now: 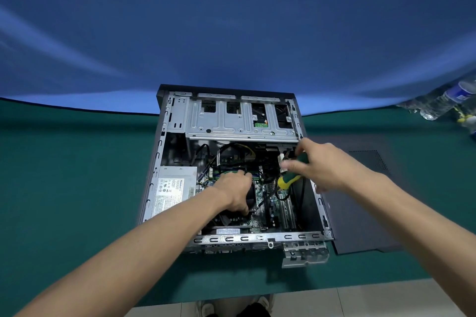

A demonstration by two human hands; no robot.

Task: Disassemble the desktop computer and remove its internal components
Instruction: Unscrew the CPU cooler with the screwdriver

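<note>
An open desktop computer case (164, 121) lies flat on the green table, its inside facing up. Inside I see the silver power supply (172, 190) at the left, the metal drive cage (239, 118) at the far end and the green motherboard (265, 198) with cables. My left hand (235, 193) reaches down into the middle of the case and curls around a dark part over the motherboard; what it grips is mostly hidden. My right hand (322, 162) holds a green and yellow screwdriver (288, 180) over the case's right side, near a white connector.
The removed dark side panel (360, 213) lies on the table just right of the case. Plastic water bottles (448, 100) lie at the far right. A blue backdrop stands behind the table. The table's near edge and the floor with my shoes are below.
</note>
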